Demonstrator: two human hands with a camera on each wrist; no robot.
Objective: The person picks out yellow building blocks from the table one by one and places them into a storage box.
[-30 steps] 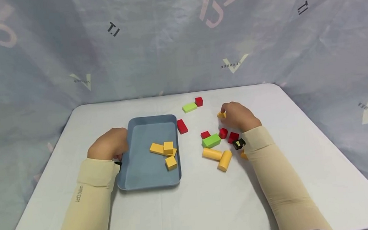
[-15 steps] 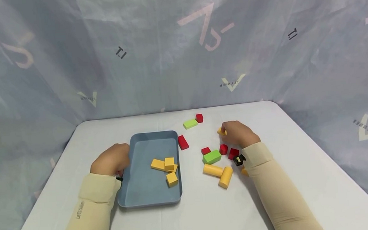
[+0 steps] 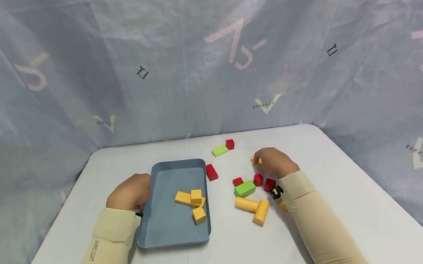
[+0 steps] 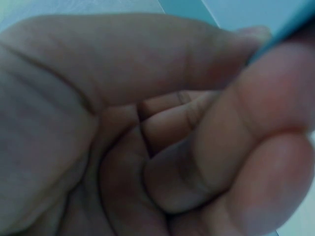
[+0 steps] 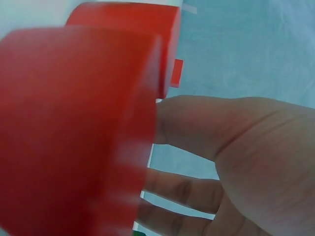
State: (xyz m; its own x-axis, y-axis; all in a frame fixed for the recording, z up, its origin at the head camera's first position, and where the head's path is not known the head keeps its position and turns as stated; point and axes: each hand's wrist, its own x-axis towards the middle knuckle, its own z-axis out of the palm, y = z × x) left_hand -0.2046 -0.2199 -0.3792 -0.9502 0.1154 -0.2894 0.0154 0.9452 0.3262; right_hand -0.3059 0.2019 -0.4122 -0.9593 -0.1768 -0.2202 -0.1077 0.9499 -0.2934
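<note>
My left hand (image 3: 129, 193) pinches the left rim of a blue-grey tray (image 3: 167, 237); in the left wrist view the thumb (image 4: 147, 54) and curled fingers meet at its edge. Inside the tray lie a flat yellow block (image 3: 182, 198), a yellow cube (image 3: 196, 196) resting on it, and another yellow cube (image 3: 199, 215) near the right wall. My right hand (image 3: 275, 162) pinches a small yellow block (image 3: 254, 159) at the table, mostly hidden by the fingers. Close before the right wrist camera, a large red block (image 5: 74, 123) hides the fingertips.
Between tray and right hand lie a green block (image 3: 245, 189), a red cylinder (image 3: 258, 180), two yellow cylinders (image 3: 247, 204) and red blocks (image 3: 270, 184). Farther back are a light-green block (image 3: 220, 150) and a red cube (image 3: 230, 144). A red block (image 3: 212, 172) lies beside the tray.
The head view has tilted upward, so the whole scene sits lower in the picture. Both hands stay almost in place; the right one has shifted slightly left with the yellow block. The tray's contents look unchanged.
</note>
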